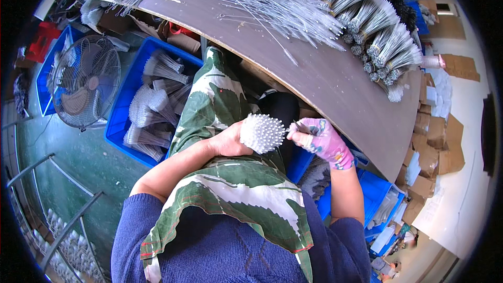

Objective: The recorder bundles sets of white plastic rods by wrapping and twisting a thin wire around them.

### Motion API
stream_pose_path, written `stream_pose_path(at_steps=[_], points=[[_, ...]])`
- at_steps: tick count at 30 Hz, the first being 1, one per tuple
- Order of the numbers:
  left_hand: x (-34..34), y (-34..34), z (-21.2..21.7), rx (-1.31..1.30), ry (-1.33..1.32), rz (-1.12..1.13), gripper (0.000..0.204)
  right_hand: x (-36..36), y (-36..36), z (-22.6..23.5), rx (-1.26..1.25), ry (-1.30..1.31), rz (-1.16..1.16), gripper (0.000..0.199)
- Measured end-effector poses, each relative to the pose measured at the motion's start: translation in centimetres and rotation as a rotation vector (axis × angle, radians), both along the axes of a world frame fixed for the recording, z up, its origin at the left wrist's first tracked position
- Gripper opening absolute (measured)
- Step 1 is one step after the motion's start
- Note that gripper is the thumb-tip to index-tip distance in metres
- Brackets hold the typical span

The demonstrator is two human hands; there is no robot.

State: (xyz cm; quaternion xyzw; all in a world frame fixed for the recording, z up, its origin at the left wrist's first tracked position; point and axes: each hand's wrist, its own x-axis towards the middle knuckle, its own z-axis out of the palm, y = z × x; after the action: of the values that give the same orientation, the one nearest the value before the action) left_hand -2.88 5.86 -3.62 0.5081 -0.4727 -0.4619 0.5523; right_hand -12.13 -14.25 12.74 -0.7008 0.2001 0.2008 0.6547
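My left hand is bare and grips a round bundle of thin white-tipped metal wires, held end-on over my lap. My right hand wears a pink patterned glove and pinches a single wire at the right side of that bundle. Both hands sit just below the curved edge of a brown work table. A green and white leaf-print cloth covers my lap.
Loose wires and tied wire bundles lie across the table. A blue crate with more bundles stands on the left floor beside a floor fan. Blue crates and cardboard boxes sit at the right.
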Motion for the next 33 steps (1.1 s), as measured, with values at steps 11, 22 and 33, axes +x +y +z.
stream_pose_path(at_steps=[11,22,33], points=[[-0.9,-0.6,-0.8,0.003,-0.033,0.228,0.038,0.4,2.6,-0.2,-0.667,-0.387,0.057,0.015],[-0.5,-0.3,2.3,0.151,0.112,0.329,0.035,-0.2,1.8,-2.0,-0.633,-0.196,-0.191,0.018],[-0.1,-0.2,1.1,0.119,0.156,0.302,0.036,0.0,1.0,-2.7,-0.401,-0.340,-0.228,0.016]])
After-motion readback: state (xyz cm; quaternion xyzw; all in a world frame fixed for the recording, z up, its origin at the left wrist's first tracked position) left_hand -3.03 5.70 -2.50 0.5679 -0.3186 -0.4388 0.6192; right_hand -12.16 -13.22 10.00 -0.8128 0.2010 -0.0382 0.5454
